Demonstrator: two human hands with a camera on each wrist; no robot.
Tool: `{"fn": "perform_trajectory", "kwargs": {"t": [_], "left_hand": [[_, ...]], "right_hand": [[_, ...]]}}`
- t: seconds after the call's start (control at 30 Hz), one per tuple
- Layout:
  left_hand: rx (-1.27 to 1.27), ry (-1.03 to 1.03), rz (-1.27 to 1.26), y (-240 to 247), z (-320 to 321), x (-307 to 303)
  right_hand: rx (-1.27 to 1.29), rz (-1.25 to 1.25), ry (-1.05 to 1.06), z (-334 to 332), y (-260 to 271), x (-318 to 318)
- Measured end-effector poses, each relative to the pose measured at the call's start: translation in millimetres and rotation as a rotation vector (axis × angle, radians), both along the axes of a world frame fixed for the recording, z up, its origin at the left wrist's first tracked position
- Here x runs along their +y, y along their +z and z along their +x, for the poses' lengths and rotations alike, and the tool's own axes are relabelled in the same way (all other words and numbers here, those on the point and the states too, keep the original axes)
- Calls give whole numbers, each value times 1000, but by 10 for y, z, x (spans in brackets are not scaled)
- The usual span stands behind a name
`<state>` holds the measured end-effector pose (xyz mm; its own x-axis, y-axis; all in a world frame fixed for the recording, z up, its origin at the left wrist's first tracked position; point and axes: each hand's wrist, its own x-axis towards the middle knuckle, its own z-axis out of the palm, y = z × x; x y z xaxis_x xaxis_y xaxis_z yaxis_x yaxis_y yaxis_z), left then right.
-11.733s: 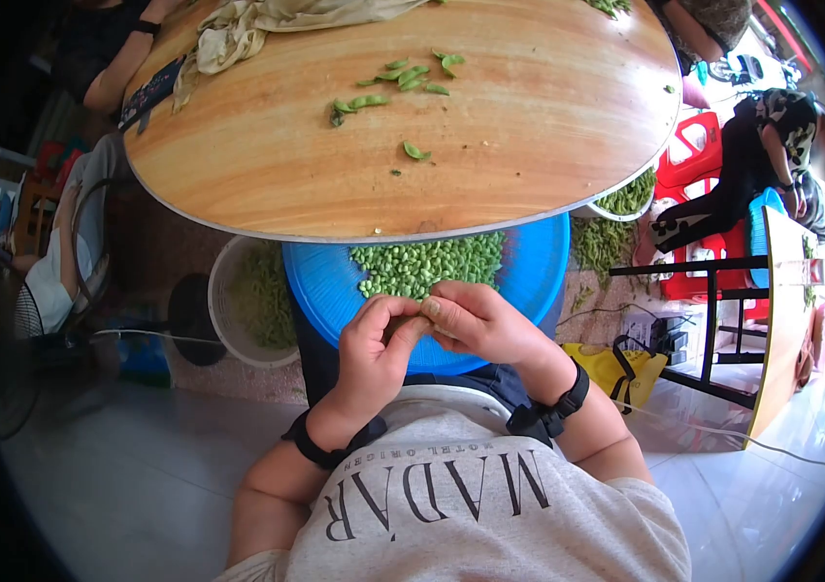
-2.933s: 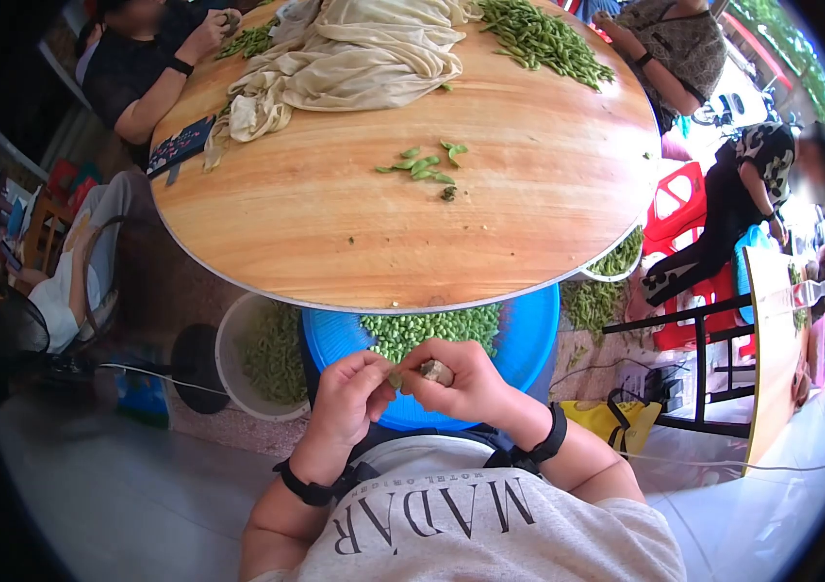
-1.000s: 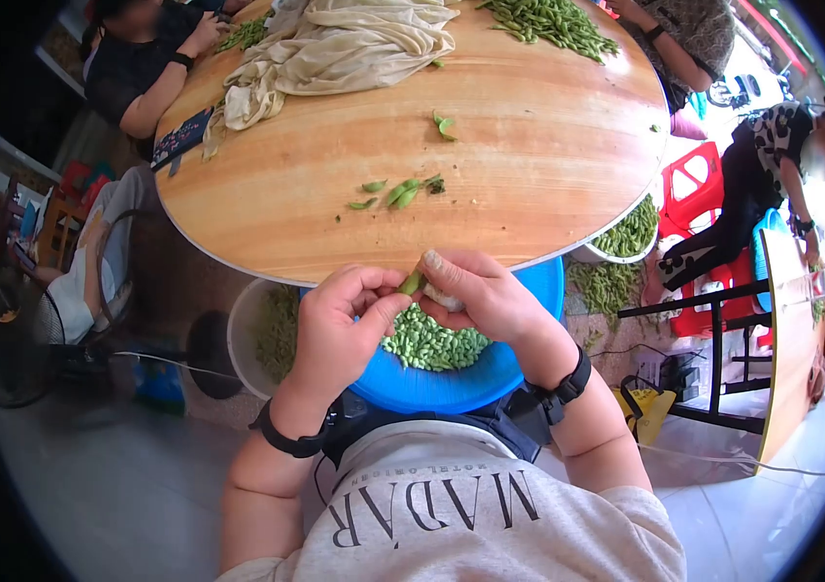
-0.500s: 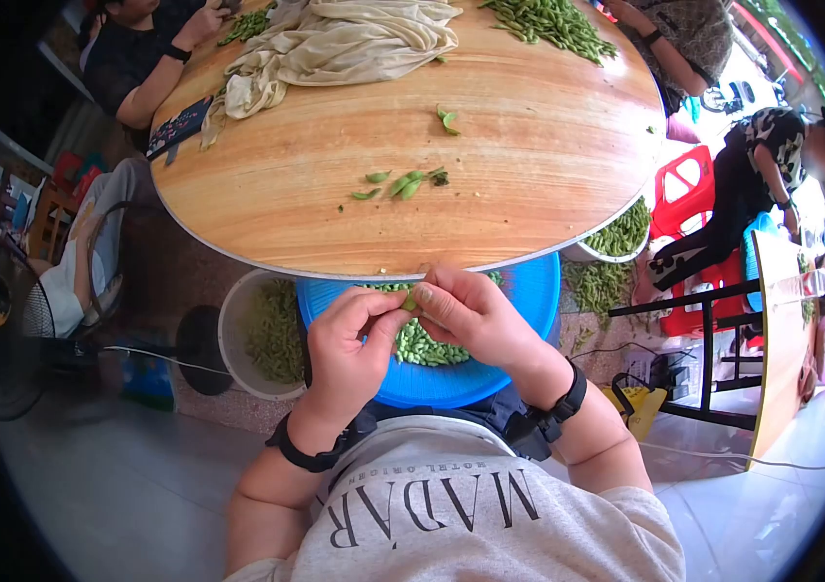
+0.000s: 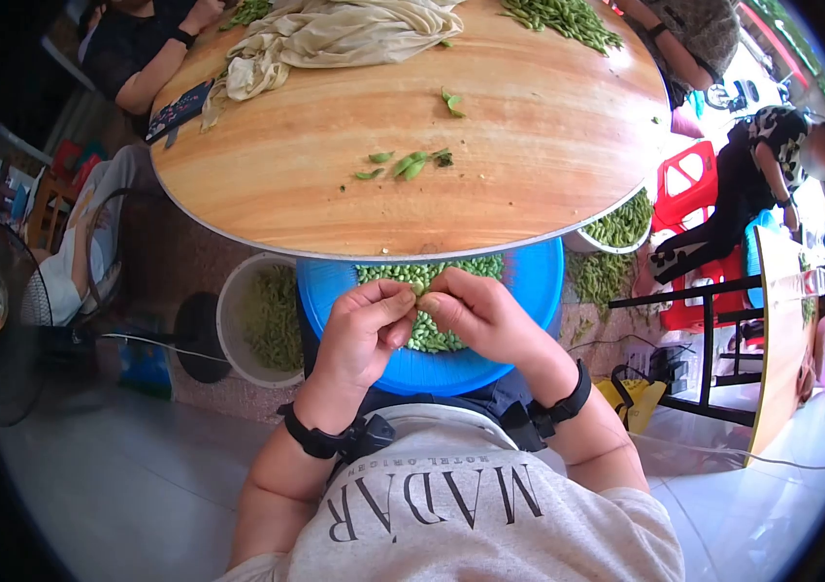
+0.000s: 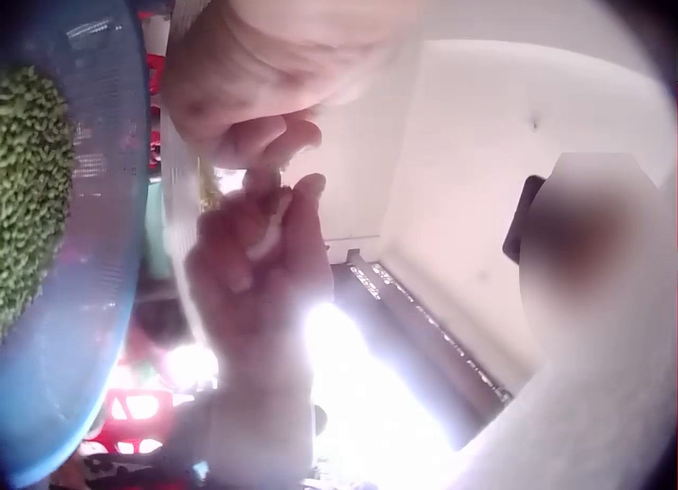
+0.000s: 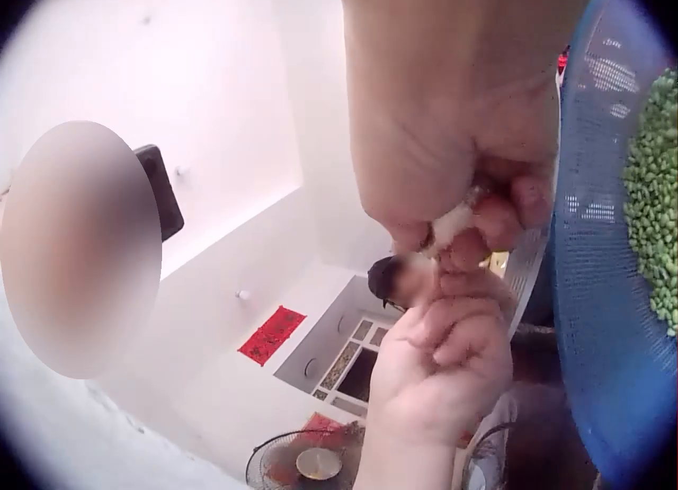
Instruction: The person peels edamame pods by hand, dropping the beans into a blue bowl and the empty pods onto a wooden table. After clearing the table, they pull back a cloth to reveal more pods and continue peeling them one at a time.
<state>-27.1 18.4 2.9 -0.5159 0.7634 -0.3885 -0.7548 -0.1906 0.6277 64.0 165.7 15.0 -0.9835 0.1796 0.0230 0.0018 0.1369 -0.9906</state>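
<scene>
In the head view my left hand (image 5: pixel 359 325) and right hand (image 5: pixel 490 315) meet over the blue basket (image 5: pixel 529 335), fingertips touching. Between them, thumbs and forefingers pinch a small green soybean pod (image 5: pixel 419 288), mostly covered by the fingers. Shelled green soybeans (image 5: pixel 432 338) lie heaped in the basket below. The right wrist view has my right hand (image 7: pixel 456 119) above the left; a whitish thing (image 7: pixel 453 223) shows at its curled fingers, and I cannot tell what it is. In the left wrist view the two hands also meet, blurred against bright light.
A round wooden table (image 5: pixel 335 209) stands just beyond the basket, with a few loose pods (image 5: pixel 411 165) and a beige cloth (image 5: pixel 345 34). Pails of pods stand left (image 5: pixel 267 325) and right (image 5: pixel 621 223). People sit around; a fan (image 5: pixel 5 310) is at far left.
Over the last second the hands have drawn closer together around the pod, which shows less now. Earlier, the loose pods on the table lay differently, and a large pod pile came into view.
</scene>
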Motion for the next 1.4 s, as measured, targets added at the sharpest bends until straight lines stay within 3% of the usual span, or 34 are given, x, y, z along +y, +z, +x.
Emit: {"fn": "perform_trajectory", "kwargs": {"t": [0.2,0.33,0.43,0.53,0.6,0.67,0.73,0.83,0.9,0.97,1.03,1.13,1.23,1.3,1.4], "left_hand": [[363,-14,-187,73,134,-5],[429,35,-335,45,124,-72],[999,190,-560,-220,41,-262],[1501,305,-710,-160,-138,-444],[1432,301,-886,-253,-324,-683],[1590,241,-1130,-254,-511,-935],[1884,320,-1335,-236,-610,-1057],[1414,327,-1160,-214,-663,-1132],[1084,306,-906,-97,-666,-996],[839,273,-636,142,-621,-709],[835,187,-442,324,-605,-430],[698,-14,-288,485,-620,-33],[478,-297,-172,491,-641,123],[415,-441,-132,443,-643,139],[416,-330,-183,374,-498,145]], "right_hand": [[14,51,-94,24,49,7],[6,176,-60,-10,16,-4],[-2,354,-96,-51,7,113],[-72,511,-254,-320,259,277],[18,681,-355,-588,238,372],[-19,850,-357,-877,109,421],[-54,943,-352,-1027,29,436],[-49,939,-338,-1133,19,458],[11,901,-329,-1069,44,562],[-36,705,-301,-976,209,685],[-167,450,-168,-859,472,718],[-115,251,105,-703,591,611],[-12,279,229,-572,552,521],[66,316,255,-491,511,497],[182,259,109,-387,325,429]]}}
